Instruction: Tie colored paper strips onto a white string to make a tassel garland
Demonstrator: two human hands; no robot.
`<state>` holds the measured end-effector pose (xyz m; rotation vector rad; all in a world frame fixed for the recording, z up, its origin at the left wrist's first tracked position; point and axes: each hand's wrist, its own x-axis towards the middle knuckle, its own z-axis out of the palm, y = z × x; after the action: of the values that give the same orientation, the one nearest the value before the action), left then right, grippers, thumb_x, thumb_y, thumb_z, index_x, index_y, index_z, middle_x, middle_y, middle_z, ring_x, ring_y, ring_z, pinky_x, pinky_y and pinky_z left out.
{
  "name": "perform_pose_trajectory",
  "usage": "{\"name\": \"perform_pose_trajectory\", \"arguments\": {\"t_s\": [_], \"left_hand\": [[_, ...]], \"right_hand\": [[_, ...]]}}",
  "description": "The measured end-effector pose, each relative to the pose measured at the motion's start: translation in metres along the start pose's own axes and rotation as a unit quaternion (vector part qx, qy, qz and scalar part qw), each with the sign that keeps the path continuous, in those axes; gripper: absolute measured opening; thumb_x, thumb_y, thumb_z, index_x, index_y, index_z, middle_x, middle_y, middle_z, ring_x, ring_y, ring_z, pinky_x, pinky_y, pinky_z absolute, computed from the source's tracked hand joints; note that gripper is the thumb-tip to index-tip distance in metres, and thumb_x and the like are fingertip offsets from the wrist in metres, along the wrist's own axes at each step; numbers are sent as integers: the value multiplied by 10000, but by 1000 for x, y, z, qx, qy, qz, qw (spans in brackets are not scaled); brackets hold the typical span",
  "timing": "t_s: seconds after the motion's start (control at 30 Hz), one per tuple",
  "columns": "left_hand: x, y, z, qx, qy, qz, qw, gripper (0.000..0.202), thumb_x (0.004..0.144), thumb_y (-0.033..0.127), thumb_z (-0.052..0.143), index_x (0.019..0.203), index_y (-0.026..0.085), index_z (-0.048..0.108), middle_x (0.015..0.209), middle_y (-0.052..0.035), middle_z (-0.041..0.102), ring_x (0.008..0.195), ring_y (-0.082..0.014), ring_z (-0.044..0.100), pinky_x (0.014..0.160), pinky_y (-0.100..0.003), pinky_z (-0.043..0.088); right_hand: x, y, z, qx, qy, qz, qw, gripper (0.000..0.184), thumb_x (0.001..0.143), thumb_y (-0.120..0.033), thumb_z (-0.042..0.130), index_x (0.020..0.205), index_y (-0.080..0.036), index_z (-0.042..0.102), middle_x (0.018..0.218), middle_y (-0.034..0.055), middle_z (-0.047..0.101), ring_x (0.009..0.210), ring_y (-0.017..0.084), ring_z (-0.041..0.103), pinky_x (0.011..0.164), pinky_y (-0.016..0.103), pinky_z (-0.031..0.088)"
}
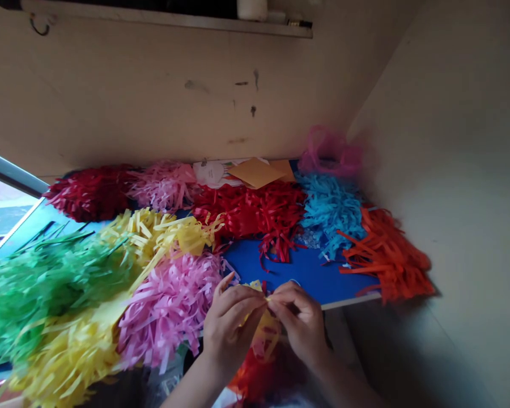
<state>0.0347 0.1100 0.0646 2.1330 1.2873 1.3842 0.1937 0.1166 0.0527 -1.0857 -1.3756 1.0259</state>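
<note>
My left hand [229,324] and my right hand [300,323] meet at the near edge of the blue table [310,272]. Both pinch a small yellow fringed paper piece [266,331] between fingertips, its strips hanging down between the palms. A pile of pink paper fringe [170,306] lies just left of my left hand. Red and orange paper [255,379] shows below the hands, partly hidden by my wrists.
Heaps of cut paper fringe cover the table: green [38,283], yellow [68,357], dark red [89,192], red [255,212], blue [329,212], orange [386,252]. Flat paper sheets [255,171] lie at the back. Beige walls close in behind and on the right.
</note>
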Motion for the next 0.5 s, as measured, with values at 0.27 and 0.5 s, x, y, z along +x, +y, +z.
{"name": "perform_pose_trajectory", "arguments": {"t_s": [0.27, 0.5], "left_hand": [[-6, -3, 4, -21, -101, -120, 987, 63, 816, 176, 615, 801, 233, 635, 755, 4, 725, 728, -167, 691, 1000, -437, 460], [-1, -6, 1, -323, -42, -431, 841, 256, 738, 427, 727, 802, 180, 724, 754, -56, 721, 695, -183, 669, 636, -277, 525]], "right_hand": [[0, 5, -1, -14, -22, 11, 1000, 126, 833, -263, 686, 715, -242, 727, 709, 17, 666, 699, 174, 611, 667, 286, 465], [14, 9, -13, 92, -64, 178, 978, 416, 895, -490, 583, 1208, -226, 655, 684, -31, 544, 511, 92, 401, 517, 231, 357]]}}
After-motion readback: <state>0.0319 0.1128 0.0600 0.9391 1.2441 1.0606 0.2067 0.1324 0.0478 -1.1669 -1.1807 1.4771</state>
